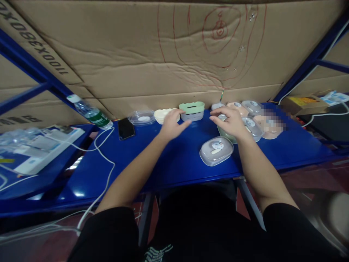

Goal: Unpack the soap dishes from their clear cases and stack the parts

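My left hand (173, 125) is over the table in front of the cream scalloped trays (160, 115), its fingers apart and nothing held. My right hand (228, 121) hovers with spread fingers over a greenish container (231, 137), which it partly hides; whether it touches it I cannot tell. Between the hands, at the back, a green scalloped tray (191, 107) rests on a grey one (192, 116). A lidded grey container (216, 150) with a round label lies nearer the front edge. Several more lidded containers, grey (252, 128) and peach (268, 127), sit to the right.
A clear lid or dish (141, 118) holding a white piece, a black phone (126, 129) and a tilted water bottle (94, 114) are at the left. White cables (111, 163) cross the blue table (174, 163). Cardboard (131, 47) stands behind; an open box (305, 104) is at right.
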`<state>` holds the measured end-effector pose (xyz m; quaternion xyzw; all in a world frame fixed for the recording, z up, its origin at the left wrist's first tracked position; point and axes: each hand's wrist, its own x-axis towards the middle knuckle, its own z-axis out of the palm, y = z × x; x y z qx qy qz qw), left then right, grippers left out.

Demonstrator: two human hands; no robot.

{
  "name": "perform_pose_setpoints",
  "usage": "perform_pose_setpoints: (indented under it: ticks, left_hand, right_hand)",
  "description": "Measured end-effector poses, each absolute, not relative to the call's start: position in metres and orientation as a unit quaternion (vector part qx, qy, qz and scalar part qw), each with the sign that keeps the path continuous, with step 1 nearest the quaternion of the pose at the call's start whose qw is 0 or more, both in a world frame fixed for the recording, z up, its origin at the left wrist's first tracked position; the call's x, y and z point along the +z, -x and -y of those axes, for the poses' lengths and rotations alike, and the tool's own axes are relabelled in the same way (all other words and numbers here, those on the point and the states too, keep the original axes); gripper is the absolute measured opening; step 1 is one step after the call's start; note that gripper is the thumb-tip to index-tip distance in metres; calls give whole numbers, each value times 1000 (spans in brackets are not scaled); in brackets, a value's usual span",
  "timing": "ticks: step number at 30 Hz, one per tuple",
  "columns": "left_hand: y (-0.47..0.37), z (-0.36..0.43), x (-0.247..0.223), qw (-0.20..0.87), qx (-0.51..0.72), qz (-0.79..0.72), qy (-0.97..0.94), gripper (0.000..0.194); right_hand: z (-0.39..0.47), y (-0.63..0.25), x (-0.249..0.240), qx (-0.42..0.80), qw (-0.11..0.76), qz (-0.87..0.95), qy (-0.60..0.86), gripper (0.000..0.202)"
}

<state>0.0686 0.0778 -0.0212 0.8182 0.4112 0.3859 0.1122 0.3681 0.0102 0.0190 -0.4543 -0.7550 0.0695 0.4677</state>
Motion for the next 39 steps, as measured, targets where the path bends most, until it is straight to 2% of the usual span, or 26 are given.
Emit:
perform_pose_setpoints:
  ticks: [1, 4, 7, 10, 14, 20, 25, 29, 32, 34, 39]
  left_hand:
    - [-80, -59, -24, 154, 387, -376, -828, 61]
    - [-109, -7, -32, 232, 344, -295, -861, 109]
    - [-131, 24, -43, 243, 286, -293, -879, 134]
    - [-144, 33, -56, 230, 240, -316, -888, 124]
    - [-138, 28, -65, 206, 255, -327, -887, 111]
    - [-96, 2, -45, 222, 240, -256, -910, 101]
    - [-71, -33, -36, 295, 327, -260, -859, 101]
    - [-74, -55, -53, 370, 449, -258, -771, 115]
    - [-89, -57, -70, 403, 493, -245, -731, 128]
    - [-99, -53, -78, 412, 500, -224, -728, 130]
    - [-105, -48, -84, 424, 467, -220, -744, 117]
  right_hand:
    - [-11, -369, 19, 58, 461, 758, 458, 21]
    - [-13, -371, 17, 29, 456, 760, 462, 23]
    - [-13, -370, 15, 10, 464, 758, 458, 23]
    - [-11, -367, 15, -3, 464, 760, 455, 24]
    - [-10, -366, 15, 1, 461, 767, 447, 25]
    - [-10, -359, 7, 14, 494, 738, 460, 31]
    - [-7, -352, 0, -12, 562, 676, 477, 50]
    - [-11, -344, -8, -10, 576, 657, 486, 75]
    - [-17, -329, -21, 65, 544, 695, 466, 105]
    - [-21, -317, -31, 147, 524, 715, 438, 118]
    - [-22, -304, -39, 268, 502, 716, 405, 127]
